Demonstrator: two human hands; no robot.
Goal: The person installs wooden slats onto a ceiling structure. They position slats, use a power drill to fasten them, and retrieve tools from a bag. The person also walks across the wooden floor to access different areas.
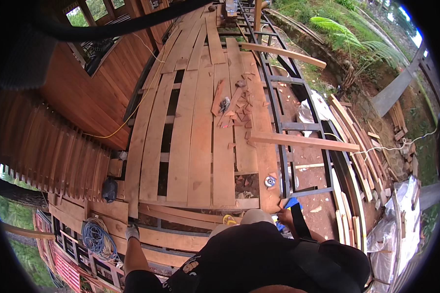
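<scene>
At the lower left, my left hand (132, 231), in what looks like a grey glove, is at the near end of a narrow wooden plank (134, 207). Its fingers are too small and dark to show whether they grip the plank. My right hand (284, 219) is low beside my knee, next to a blue item (292, 202) whose kind I cannot make out. How its fingers are set is unclear. A small round disc (270, 181) with a pale rim lies on the boards just beyond the right hand.
Long deck boards (181, 141) run ahead, with dark gaps between some. Wood offcuts (239, 110) are heaped on them. A loose beam (305, 141) crosses the black metal frame (283, 166) on the right. Coiled blue rope (98, 239) lies left; a yellow cord (132, 115) runs along the wall.
</scene>
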